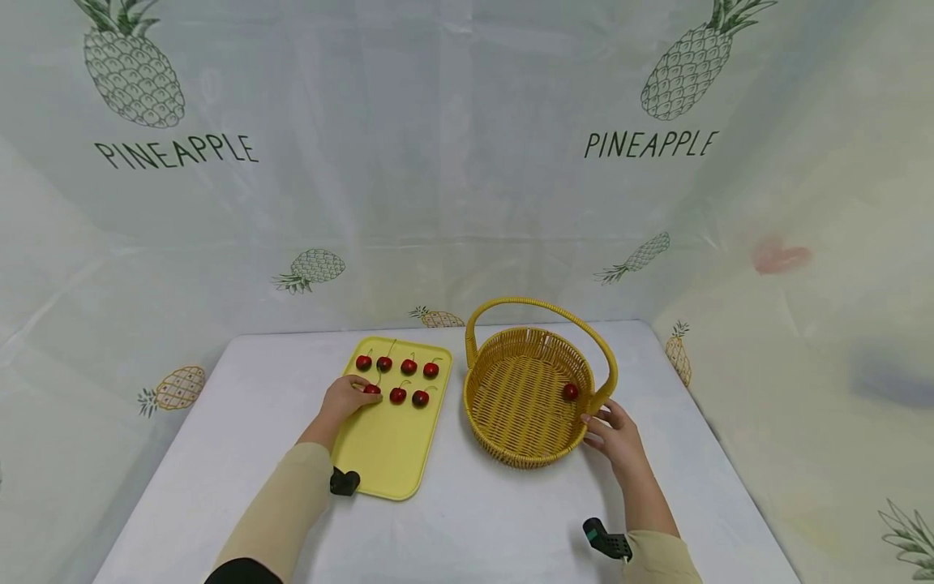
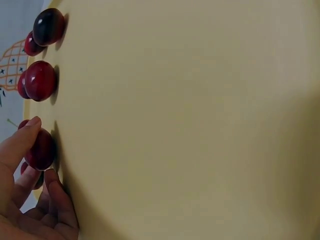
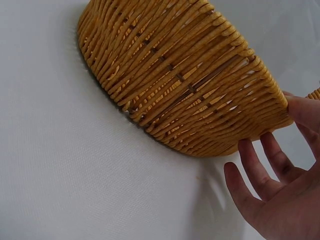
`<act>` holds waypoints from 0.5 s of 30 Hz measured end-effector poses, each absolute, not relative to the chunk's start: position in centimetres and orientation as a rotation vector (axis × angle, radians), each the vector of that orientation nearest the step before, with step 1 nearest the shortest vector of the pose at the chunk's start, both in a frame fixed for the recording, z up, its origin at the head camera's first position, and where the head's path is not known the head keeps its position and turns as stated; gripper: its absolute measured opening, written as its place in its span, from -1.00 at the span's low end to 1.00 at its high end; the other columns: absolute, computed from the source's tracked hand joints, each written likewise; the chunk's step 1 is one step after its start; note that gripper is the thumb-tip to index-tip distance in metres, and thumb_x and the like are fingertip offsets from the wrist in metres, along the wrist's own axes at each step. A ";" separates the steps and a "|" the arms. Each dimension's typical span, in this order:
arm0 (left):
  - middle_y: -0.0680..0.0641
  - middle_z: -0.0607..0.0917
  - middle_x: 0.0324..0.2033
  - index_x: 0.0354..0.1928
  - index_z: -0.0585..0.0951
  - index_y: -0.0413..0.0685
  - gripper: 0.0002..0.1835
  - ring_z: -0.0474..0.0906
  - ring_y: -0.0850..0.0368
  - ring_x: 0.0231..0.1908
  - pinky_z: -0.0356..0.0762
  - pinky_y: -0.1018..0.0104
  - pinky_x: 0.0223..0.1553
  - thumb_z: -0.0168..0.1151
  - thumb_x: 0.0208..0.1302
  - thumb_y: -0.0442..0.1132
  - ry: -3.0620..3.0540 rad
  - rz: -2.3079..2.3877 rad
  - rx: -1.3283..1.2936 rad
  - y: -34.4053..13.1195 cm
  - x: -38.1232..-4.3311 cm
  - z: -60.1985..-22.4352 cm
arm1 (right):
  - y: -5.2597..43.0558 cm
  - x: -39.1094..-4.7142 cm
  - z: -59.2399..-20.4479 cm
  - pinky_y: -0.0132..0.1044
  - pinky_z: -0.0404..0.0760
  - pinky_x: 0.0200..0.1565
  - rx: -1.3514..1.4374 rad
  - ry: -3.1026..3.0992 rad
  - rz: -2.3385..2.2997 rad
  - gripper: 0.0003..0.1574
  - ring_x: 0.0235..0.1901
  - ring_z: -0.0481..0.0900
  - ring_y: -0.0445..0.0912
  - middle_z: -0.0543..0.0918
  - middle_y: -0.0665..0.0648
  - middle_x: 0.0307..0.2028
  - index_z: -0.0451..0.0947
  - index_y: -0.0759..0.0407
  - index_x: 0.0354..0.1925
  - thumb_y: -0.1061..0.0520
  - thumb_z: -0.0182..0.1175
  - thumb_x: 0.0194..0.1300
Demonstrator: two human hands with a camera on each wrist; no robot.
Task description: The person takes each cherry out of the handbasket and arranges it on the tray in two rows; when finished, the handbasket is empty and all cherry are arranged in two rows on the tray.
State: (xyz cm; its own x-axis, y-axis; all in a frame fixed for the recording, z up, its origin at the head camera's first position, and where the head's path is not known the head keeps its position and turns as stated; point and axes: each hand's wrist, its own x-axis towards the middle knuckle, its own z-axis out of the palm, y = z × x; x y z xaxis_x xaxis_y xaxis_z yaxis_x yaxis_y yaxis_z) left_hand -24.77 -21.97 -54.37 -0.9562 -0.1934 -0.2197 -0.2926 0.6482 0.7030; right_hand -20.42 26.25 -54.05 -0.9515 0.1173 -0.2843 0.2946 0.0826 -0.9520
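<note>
My left hand (image 1: 346,399) is at the left side of a yellow tray (image 1: 379,454), its thumb and fingers pinching a dark red cherry (image 2: 40,150) in the front row. Six or so others stand beside and behind it in two rows, stems up, such as the cherry (image 1: 420,398) at the row's right end. On the right, my right hand (image 1: 614,438) holds the rim of a yellow wicker basket (image 1: 477,405) near the foot of its handle. In the right wrist view the thumb lies at the rim and fingertips (image 3: 245,145) meet the woven side. One cherry (image 1: 570,392) lies inside the basket.
Both tray and basket stand on a white table (image 1: 467,527), a narrow gap between them. The basket's tall arched handle (image 1: 536,301) rises over its back and right side. A pineapple-print sheet (image 1: 467,162) hangs behind the table and along its sides.
</note>
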 end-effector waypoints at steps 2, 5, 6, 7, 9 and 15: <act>-0.26 0.59 -0.19 -0.03 0.59 -0.34 -0.53 0.49 -0.13 -0.21 0.47 0.03 -0.12 0.45 0.12 -0.15 2.736 1.201 -0.405 -21.9 -24.8 -54.4 | 26.2 -20.4 -54.1 -0.08 0.57 0.03 0.426 2.208 -1.997 -0.21 -0.04 0.54 -0.04 0.32 0.29 0.23 0.14 0.11 0.47 0.19 0.20 0.37; -0.27 0.59 -0.17 -0.01 0.59 -0.34 -0.52 0.50 -0.14 -0.19 0.46 0.02 -0.10 0.45 0.12 -0.15 2.738 1.203 -0.406 -21.9 -24.8 -54.4 | 26.2 -20.4 -54.1 -0.07 0.58 0.03 0.422 2.215 -1.996 -0.21 -0.05 0.55 -0.05 0.32 0.30 0.22 0.14 0.11 0.46 0.19 0.20 0.37; -0.27 0.59 -0.16 -0.01 0.58 -0.34 -0.51 0.50 -0.14 -0.18 0.46 0.02 -0.10 0.45 0.12 -0.15 2.738 1.203 -0.407 -21.9 -24.8 -54.5 | 26.2 -20.4 -54.1 -0.07 0.58 0.03 0.422 2.215 -1.996 -0.21 -0.05 0.56 -0.05 0.32 0.30 0.22 0.14 0.11 0.46 0.19 0.20 0.37; -0.28 0.59 -0.15 0.00 0.58 -0.34 -0.51 0.49 -0.14 -0.18 0.46 0.01 -0.09 0.45 0.12 -0.15 2.736 1.204 -0.408 -21.9 -24.8 -54.5 | 26.2 -20.4 -54.1 -0.07 0.57 0.03 0.420 2.216 -1.996 -0.21 -0.05 0.56 -0.05 0.33 0.30 0.21 0.14 0.11 0.46 0.19 0.20 0.37; -0.29 0.58 -0.14 0.01 0.57 -0.34 -0.50 0.49 -0.15 -0.17 0.46 0.01 -0.09 0.45 0.12 -0.15 2.733 1.210 -0.410 -22.0 -24.8 -54.6 | 26.2 -20.4 -54.1 -0.07 0.58 0.03 0.418 2.216 -1.997 -0.21 -0.06 0.56 -0.05 0.33 0.30 0.21 0.15 0.11 0.46 0.19 0.20 0.37; -0.27 0.59 -0.20 0.01 0.56 -0.33 -0.50 0.50 -0.12 -0.22 0.47 0.04 -0.13 0.46 0.12 -0.16 2.720 1.245 -0.413 -22.1 -24.9 -54.7 | 26.2 -20.4 -54.1 -0.09 0.59 0.01 0.421 2.214 -2.001 -0.22 -0.07 0.56 -0.07 0.33 0.28 0.20 0.16 0.11 0.45 0.19 0.21 0.36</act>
